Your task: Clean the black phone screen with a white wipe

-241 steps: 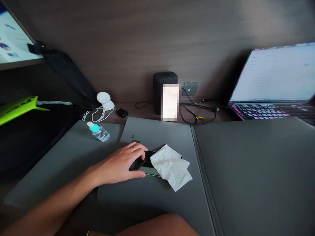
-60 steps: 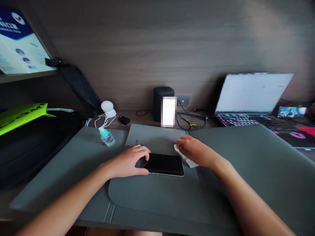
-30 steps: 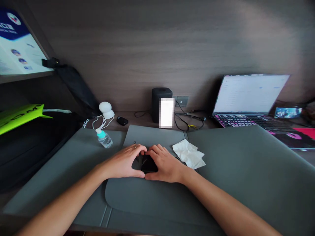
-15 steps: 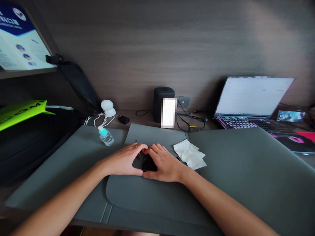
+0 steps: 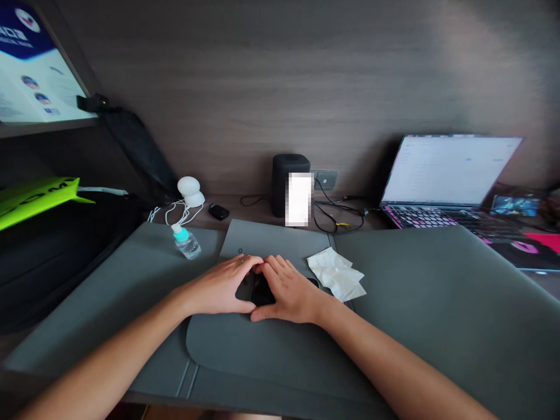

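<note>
Across the counter (image 5: 256, 211) spreads a grey mat (image 5: 437, 280), with an open laptop (image 5: 450, 172) toward the right of the frame. In the centre, the right hand (image 5: 286, 289) lies palm down with thumb and fingers parted, and the left hand (image 5: 224, 286) arches likewise to face it, though I cannot tell how firmly either grips. Directly beneath them is the black phone (image 5: 263, 290), its long side running left to right, the right hand covering more of it and its right end showing near the white tissue (image 5: 336, 274).
</note>
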